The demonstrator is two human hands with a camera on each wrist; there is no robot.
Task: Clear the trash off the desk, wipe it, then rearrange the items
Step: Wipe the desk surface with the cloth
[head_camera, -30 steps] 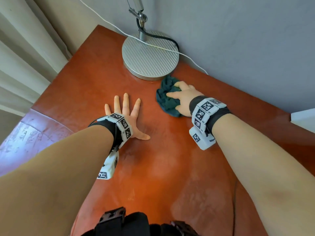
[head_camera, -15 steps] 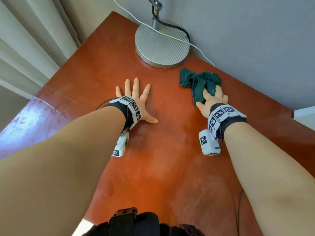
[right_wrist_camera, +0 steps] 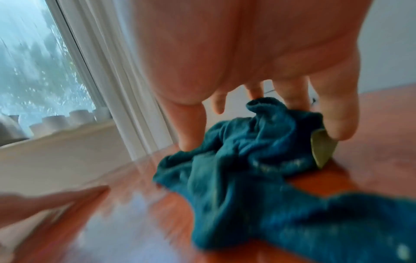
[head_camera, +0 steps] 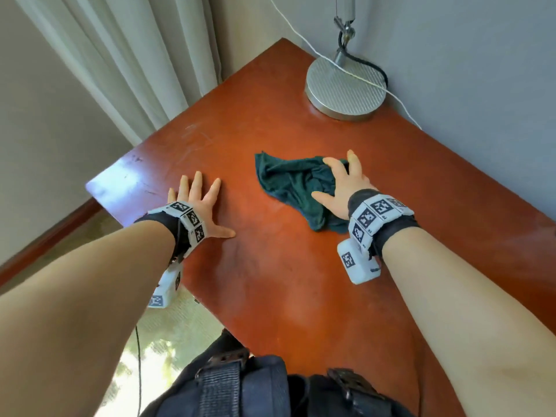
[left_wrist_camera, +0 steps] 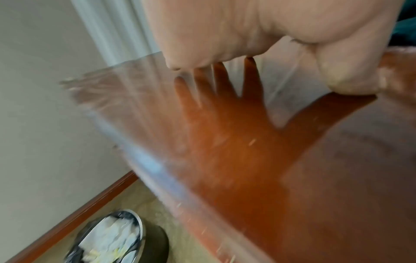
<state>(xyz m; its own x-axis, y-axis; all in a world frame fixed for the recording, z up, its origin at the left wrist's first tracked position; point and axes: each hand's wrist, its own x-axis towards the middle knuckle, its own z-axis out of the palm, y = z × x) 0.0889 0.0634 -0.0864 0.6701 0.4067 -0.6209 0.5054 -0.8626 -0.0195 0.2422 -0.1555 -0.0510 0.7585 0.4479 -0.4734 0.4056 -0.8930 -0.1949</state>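
Note:
A crumpled dark green cloth (head_camera: 288, 182) (right_wrist_camera: 247, 151) lies on the glossy red-brown desk (head_camera: 270, 281) (left_wrist_camera: 247, 160), near its middle. My right hand (head_camera: 343, 188) (right_wrist_camera: 247, 53) presses down on the cloth's right part with fingers spread and the thumb out to the left. Flat on the desk near its left edge rests my left hand (head_camera: 198, 203) (left_wrist_camera: 225, 26), fingers straight and spread, holding nothing. The right wrist view is blurred by motion.
A lamp with a round silver base (head_camera: 346, 88) stands at the desk's back corner by the grey wall, with a white cable (head_camera: 301, 40) over it. Pale curtains (head_camera: 135, 70) hang to the left. On the floor below the desk's left edge stands a bin (left_wrist_camera: 112, 236) holding crumpled paper.
My right hand has dragged the cloth from beside the lamp base, along the wall side, then back toward the desk's middle. The left hand has stayed flat on the desk.

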